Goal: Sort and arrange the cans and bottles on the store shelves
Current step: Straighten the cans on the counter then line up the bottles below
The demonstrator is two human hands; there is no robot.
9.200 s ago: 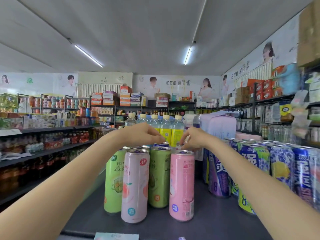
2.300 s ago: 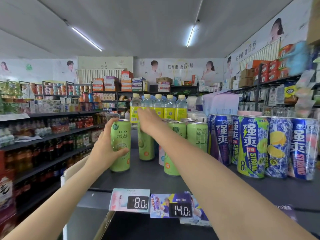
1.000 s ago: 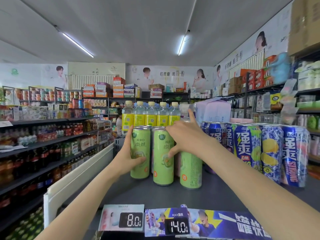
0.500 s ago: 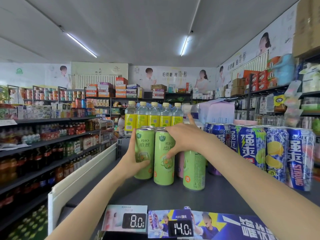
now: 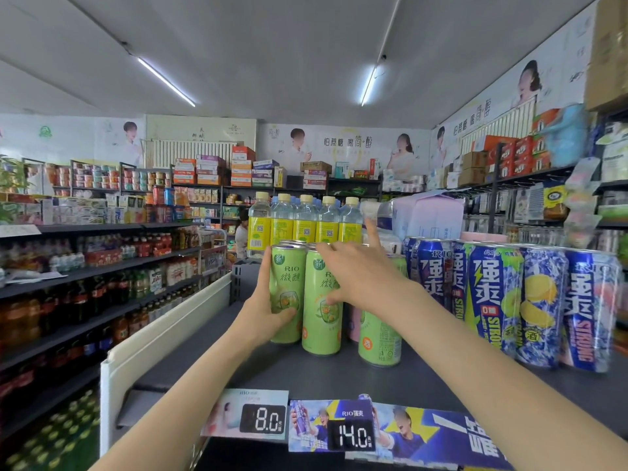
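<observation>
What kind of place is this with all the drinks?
It looks like a small grocery shop. Price tags hang on the shelf edge, drink cans and bottles stand in rows, and more stocked shelves line the walls.

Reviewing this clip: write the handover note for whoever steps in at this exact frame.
Left hand grips the leftmost green can, upright on the shelf.
Right hand lies with spread fingers across the second green can; whether it grips is unclear.
A third green can stands right of them, pink cans behind, blue cans in a row at right, yellow-label bottles at the back.
Done: green cans grouped.
Left: square their row, labels forward.
</observation>
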